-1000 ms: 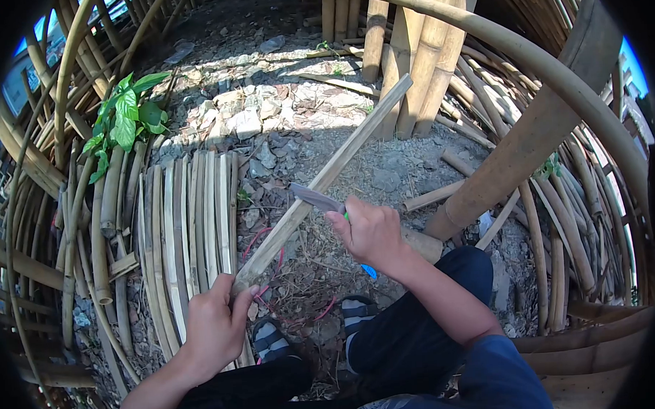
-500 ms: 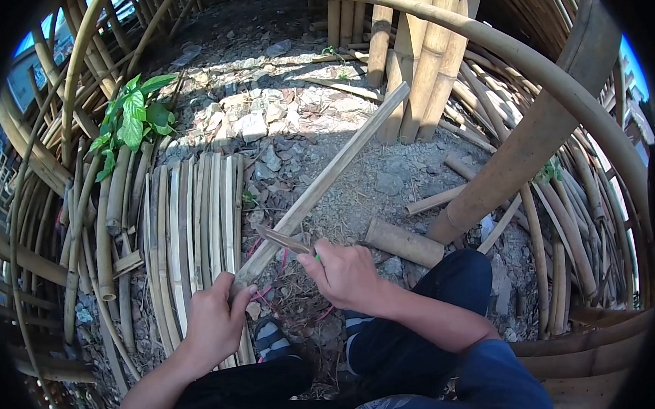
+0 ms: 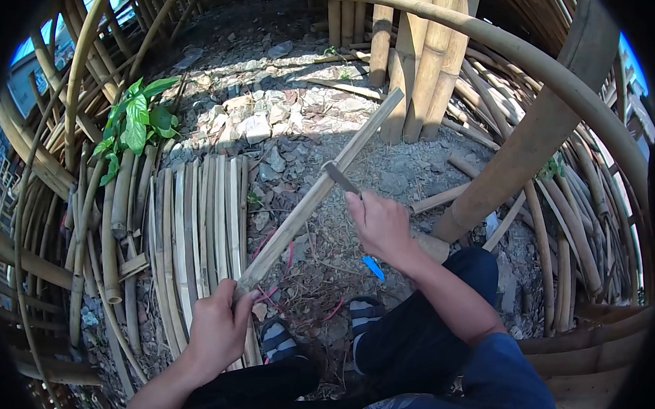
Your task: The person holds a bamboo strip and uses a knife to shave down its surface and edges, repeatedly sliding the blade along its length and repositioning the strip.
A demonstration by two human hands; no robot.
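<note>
A long flat bamboo strip [image 3: 295, 219] slants from the lower left up to the right. My left hand [image 3: 217, 322] is closed around its lower end. My right hand [image 3: 383, 227] grips a knife [image 3: 339, 176], whose blade lies across the strip in its upper half. A blue piece [image 3: 374, 268], perhaps part of the knife's handle, shows just below my right hand. Most of the handle is hidden in the fist. Left of the strip, a row of split bamboo strips [image 3: 200, 225] lies side by side on the ground.
A thick bamboo pole [image 3: 515, 152] leans at the right, with a curved pole [image 3: 481, 33] arching over it. Behind my right hand lies a short bamboo section [image 3: 433, 247]. A leafy plant [image 3: 135, 121] grows at the upper left. Pink string [image 3: 271, 291] lies near my feet.
My right hand and the knife have moved up and to the right along the strip, away from my left hand. The strip's far end has dipped slightly. The blue piece now shows.
</note>
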